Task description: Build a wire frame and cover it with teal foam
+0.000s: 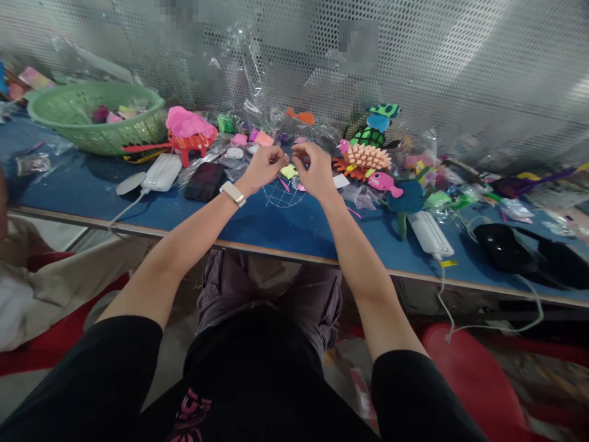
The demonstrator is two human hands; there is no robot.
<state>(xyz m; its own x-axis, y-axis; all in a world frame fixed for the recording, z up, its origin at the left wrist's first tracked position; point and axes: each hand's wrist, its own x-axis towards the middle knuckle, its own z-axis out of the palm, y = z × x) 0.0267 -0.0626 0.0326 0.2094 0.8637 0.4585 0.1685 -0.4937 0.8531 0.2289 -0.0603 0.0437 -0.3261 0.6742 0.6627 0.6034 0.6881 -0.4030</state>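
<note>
My left hand [265, 168] is closed in a pinch above the blue table, with a pale band on its wrist. Close beside it, my right hand [315, 168] also has thumb and fingertips drawn together. What the fingertips hold is too small to make out. Just below them a round, thin wire mesh [281, 197] is visible, its far part hidden by the hands. Between the hands lies a yellow-green piece [289, 171], with a pink strip [284, 184] near it. A white piece [341, 181] lies right of my right hand.
On the left stand a green basket [96, 149], a white power bank [162, 172] and a dark phone [205, 181]. Colourful foam animals, among them a pink fish [384, 183], line the back. Another white power bank [431, 234] and black sunglasses [504, 245] lie right. Someone sits at left.
</note>
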